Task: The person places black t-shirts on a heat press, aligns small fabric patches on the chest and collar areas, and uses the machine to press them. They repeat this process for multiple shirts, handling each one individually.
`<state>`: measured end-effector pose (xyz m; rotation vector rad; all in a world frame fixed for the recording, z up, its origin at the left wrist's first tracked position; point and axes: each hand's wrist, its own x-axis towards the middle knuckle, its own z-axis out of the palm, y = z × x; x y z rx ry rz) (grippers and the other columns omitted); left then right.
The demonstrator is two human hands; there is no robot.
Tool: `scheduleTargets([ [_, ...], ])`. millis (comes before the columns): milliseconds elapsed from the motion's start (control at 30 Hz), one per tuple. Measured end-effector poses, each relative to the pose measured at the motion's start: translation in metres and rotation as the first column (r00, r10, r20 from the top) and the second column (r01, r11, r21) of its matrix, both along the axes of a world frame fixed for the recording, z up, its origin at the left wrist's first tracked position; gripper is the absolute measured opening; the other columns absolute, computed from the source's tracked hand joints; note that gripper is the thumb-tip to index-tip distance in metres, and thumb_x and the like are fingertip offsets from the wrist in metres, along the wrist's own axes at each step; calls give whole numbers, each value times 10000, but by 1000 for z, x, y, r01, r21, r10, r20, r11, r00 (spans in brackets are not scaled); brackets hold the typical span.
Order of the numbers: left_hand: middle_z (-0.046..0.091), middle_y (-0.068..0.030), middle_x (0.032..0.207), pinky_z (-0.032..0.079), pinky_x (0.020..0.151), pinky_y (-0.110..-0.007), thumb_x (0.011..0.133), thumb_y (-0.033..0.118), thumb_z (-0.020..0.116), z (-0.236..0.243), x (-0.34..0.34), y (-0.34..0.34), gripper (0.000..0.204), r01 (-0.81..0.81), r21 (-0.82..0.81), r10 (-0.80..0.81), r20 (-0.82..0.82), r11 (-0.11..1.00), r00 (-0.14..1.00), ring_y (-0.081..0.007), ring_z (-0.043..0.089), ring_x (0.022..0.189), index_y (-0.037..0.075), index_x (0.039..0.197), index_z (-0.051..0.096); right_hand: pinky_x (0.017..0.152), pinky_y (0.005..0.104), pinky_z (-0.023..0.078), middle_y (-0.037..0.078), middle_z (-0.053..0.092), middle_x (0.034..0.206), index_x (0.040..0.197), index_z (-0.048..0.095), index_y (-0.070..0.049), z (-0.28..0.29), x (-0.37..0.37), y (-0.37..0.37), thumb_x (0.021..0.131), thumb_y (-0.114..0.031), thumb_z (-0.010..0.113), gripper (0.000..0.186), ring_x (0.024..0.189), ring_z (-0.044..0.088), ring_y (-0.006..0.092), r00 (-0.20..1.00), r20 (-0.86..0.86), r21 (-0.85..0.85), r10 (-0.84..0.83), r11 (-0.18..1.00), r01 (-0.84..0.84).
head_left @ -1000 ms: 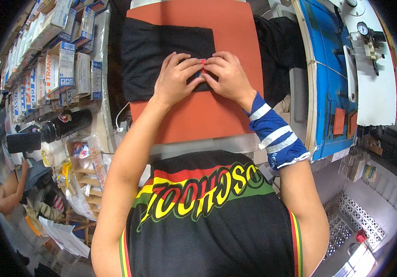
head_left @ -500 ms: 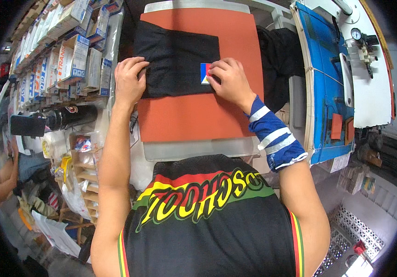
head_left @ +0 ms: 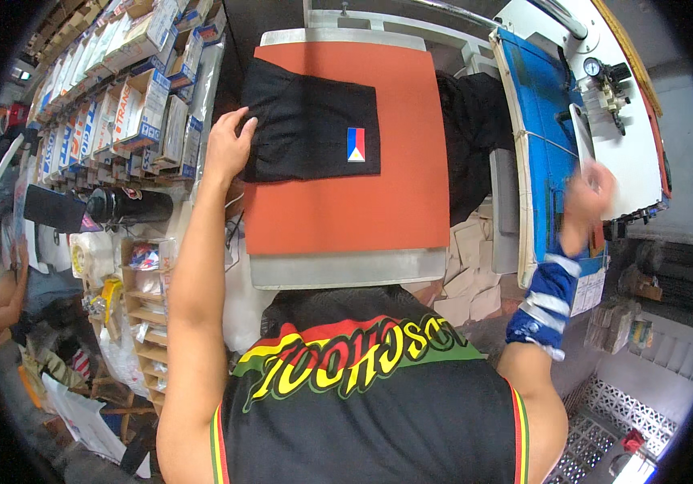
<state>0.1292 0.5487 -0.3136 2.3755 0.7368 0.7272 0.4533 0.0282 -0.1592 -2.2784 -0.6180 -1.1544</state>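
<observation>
A folded black garment (head_left: pixel 306 113) lies on the orange-red pad (head_left: pixel 346 218) in front of me. On its right part sits a small blue, red and white flag patch (head_left: pixel 355 145), lying flat. My left hand (head_left: pixel 229 143) is at the garment's left edge, its fingers bent and the thumb apart, with nothing visible in it. Well off to the right, my right hand (head_left: pixel 590 192) is curled over the lower end of a white handle (head_left: pixel 582 133) on the machine. Motion blurs that hand, and it hides the handle's end.
A blue panel (head_left: pixel 536 113) and a pressure gauge (head_left: pixel 593 67) on a white machine stand at the right. More black cloth (head_left: pixel 471 137) hangs beside the pad. Shelves of boxes (head_left: pixel 141 109) line the left, near a black cylinder (head_left: pixel 130 205). Another person's arm (head_left: pixel 4 294) shows at far left.
My right hand has left the flag patch and moved right to the machine's white handle. My left hand stays by the garment's left edge. The whole view has shifted slightly.
</observation>
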Motion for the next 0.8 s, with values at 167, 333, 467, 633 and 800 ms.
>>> scheduleTargets([
  [167, 683, -235, 1282, 509, 1009, -397, 1007, 386, 634, -4, 10, 6, 508, 13, -287, -40, -86, 958, 995, -330, 667, 1186, -9, 1325, 648, 789, 470, 527, 232, 704, 871, 882, 719, 36, 39, 17, -178, 1005, -477, 599, 541, 825, 663, 429, 852, -117, -244, -510, 847, 473],
  [333, 702, -205, 1267, 510, 1010, -369, 1011, 365, 643, -5, 13, 10, 515, -15, -285, -30, -153, 958, 988, -280, 674, 1183, 7, 1380, 610, 973, 519, 444, 284, 693, 1096, 987, 723, 69, 8, 22, -193, 1065, -582, 382, 739, 1099, 607, 472, 868, -376, -371, -324, 911, 179],
  [467, 695, -243, 1265, 513, 1028, -401, 983, 344, 648, -5, 17, 9, 508, -16, -247, -22, -151, 969, 988, -347, 670, 1204, -9, 1347, 627, 1006, 551, 424, 290, 705, 1086, 957, 752, 47, 5, 13, -170, 1071, -555, 367, 724, 1078, 603, 511, 862, -281, -413, -423, 864, 289],
  [633, 690, -221, 1289, 506, 1048, -401, 954, 265, 650, -5, 20, 5, 483, -26, -206, -14, -189, 978, 982, -346, 667, 1209, 6, 1361, 621, 1044, 519, 415, 267, 726, 1043, 935, 755, 54, 20, -29, -128, 1072, -524, 406, 689, 1055, 628, 482, 887, -244, -441, -392, 859, 259],
  [800, 684, -209, 1311, 498, 1064, -398, 932, 265, 677, -2, 19, 8, 513, -24, -221, -26, -223, 975, 974, -338, 657, 1230, 14, 1375, 618, 966, 541, 427, 268, 716, 1026, 974, 733, 43, 21, -91, -65, 1056, -463, 503, 562, 1002, 599, 504, 925, -291, -406, -243, 907, 110],
])
